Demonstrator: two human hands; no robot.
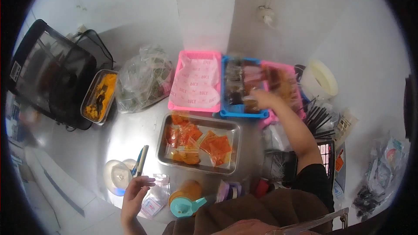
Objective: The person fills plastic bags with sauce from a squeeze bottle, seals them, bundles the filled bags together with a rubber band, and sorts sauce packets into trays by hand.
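Note:
My left hand [136,195] is at the front edge of the steel table, its fingers loosely bent and apart, with nothing visible in them. Just beyond its fingertips lies a long, narrow, cream and dark object [141,161], beside a round shiny lid [117,175]. My right hand [264,100] reaches into a blue basket [246,113] of small dark and brown packets [235,78]. Motion smears its fingers, so I cannot make out a grip. In front of it stands a steel tray [226,170] with several clear bags of orange-red sauce [216,148].
Left of the blue basket sits a pink basket [196,108] lined with printed paper. Further left are a bag of greens [143,80], a tub of yellow food [104,93] and a black appliance [56,74]. A teal-capped bottle [183,206] stands at the front edge.

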